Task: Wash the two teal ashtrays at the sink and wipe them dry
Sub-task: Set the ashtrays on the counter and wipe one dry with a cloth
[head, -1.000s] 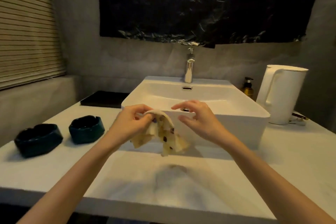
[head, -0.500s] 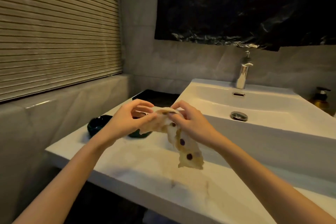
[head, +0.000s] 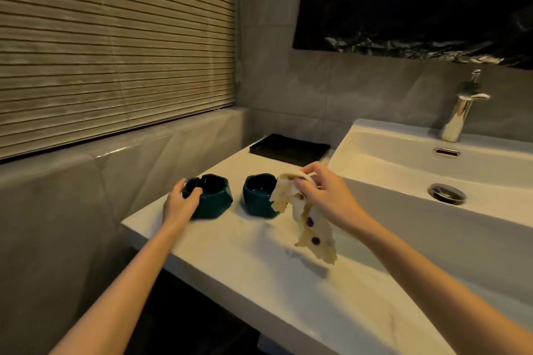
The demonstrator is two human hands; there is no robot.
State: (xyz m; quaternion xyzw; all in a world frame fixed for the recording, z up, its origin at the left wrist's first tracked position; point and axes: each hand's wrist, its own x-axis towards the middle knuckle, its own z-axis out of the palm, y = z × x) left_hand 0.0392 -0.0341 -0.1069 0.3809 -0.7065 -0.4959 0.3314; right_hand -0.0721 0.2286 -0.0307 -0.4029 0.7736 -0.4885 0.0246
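Left hand (head: 180,204) has left cloth (head: 305,222), grips ashtray (head: 212,196)

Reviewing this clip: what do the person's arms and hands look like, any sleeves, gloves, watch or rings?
The left forearm and right forearm are bare down to the frame's lower edge; no sleeve shows. The left hand and right hand wear no gloves. Neither wrist carries a watch or bracelet. No ring is visible, though the dim light makes small details uncertain.
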